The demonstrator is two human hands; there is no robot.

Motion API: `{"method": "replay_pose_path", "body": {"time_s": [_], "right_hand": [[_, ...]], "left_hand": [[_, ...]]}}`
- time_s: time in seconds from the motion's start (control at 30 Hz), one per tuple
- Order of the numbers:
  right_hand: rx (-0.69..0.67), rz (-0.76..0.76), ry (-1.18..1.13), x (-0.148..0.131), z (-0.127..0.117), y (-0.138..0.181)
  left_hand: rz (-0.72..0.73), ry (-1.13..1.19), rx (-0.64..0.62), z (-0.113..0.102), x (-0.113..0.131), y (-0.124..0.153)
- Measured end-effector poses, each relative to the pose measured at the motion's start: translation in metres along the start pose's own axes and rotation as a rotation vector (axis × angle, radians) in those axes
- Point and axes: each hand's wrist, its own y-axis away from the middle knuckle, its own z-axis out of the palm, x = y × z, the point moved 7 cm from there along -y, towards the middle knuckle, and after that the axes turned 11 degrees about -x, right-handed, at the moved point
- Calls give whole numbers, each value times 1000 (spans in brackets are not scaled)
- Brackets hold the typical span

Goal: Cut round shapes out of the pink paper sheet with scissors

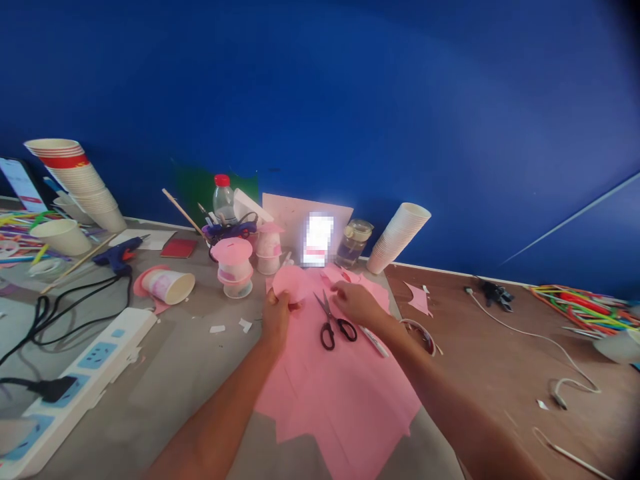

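pink paper disc [291,283] sits pinched in the left hand [275,318] fingers, tilted up over the pink sheet [330,393]. scissors [334,320] lie at its four o'clock, blades pointing toward eleven, nearest the right hand [356,303], whose loosely curled fingers hold nothing.

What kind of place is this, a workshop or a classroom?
Probably a craft table: pink paper with scissors on it, stacked paper cups, and a glue gun.

Cup stacks [235,267] block ahead; bare tabletop [495,360] free right.
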Motion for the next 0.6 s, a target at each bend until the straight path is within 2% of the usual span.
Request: {"method": "replay_pose_path", "body": {"time_s": [0.1, 0.17, 0.23, 0.43, 0.6], "right_hand": [[-118, -30, 68, -14, 28, 32], [-77, -24, 230, -22, 39, 45], [-58, 4, 268, -25, 46, 50], [-123, 151, 279, -16, 43, 46], [-176, 179, 275, -8, 41, 47]], "left_hand": [[-6, -28, 41, -5, -3, -1], [-19, -38, 50, -6, -4, -1], [-18, -35, 47, -6, -3, -1], [6, -6, 40, -3, -4, -1], [-18, -33, 48, -4, -5, 1]]}}
